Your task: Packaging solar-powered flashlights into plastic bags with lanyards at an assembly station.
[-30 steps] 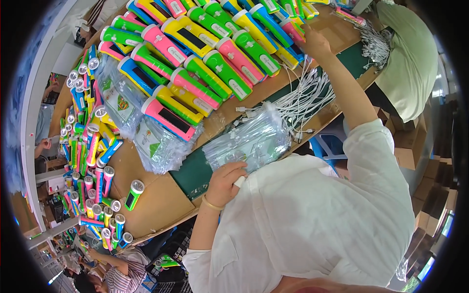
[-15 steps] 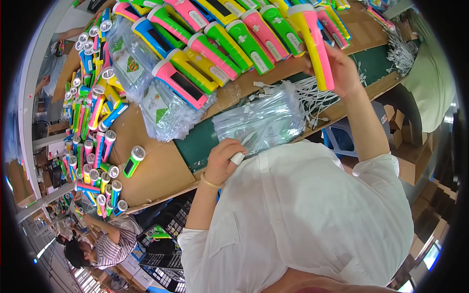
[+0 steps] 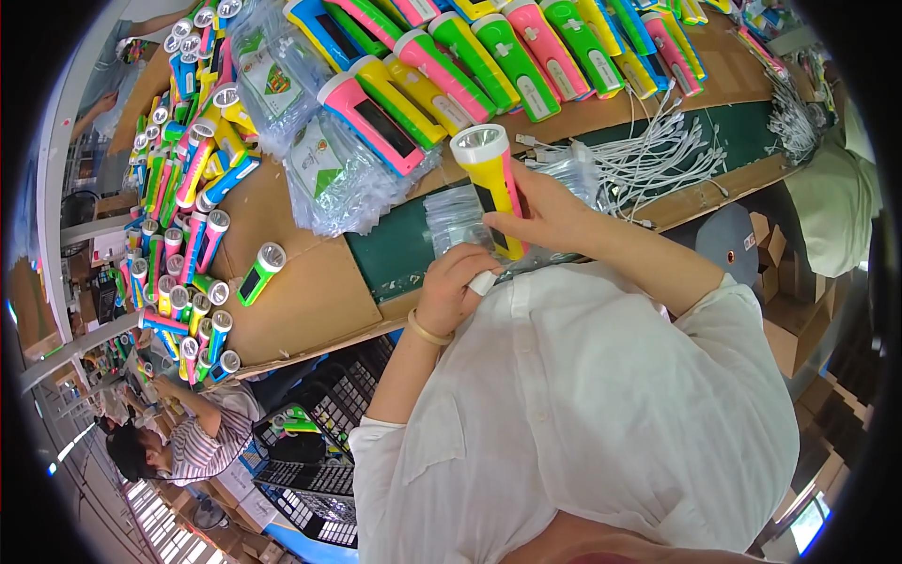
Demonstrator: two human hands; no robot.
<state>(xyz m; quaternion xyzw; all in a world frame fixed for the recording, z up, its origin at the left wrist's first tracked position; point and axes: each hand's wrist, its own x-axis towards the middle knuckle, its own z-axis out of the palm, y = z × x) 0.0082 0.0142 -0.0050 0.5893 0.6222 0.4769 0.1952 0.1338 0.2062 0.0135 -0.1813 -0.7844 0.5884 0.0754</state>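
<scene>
Flashlight (image 3: 489, 179): yellow and pink, with a dark panel along its side; it is in the air in front of the person's chest, above the worktop (image 3: 371, 268) edge, lens end up and tilted.
Right hand (image 3: 545, 211): grasping the flashlight round its handle, thumb across the yellow side.
Left hand (image 3: 449, 293): curled near the flashlight's lower end, beside the clear bags (image 3: 453, 218), a small white piece (image 3: 483, 282) at its fingers; whether it pinches a bag I cannot tell.
Weight and stiffness: probably light, hollow, rigid plastic that keeps its shape under a squeeze.
Surface: looks smooth, so perhaps slightly slippery in bare fingers.
Fragile parts: likely the clear lens and dark panel, which could scratch or crack if dropped.
Best hold: the slimmer handle below the white head (image 3: 479, 143), fingers wrapped around, keeping pressure off the panel.
</scene>
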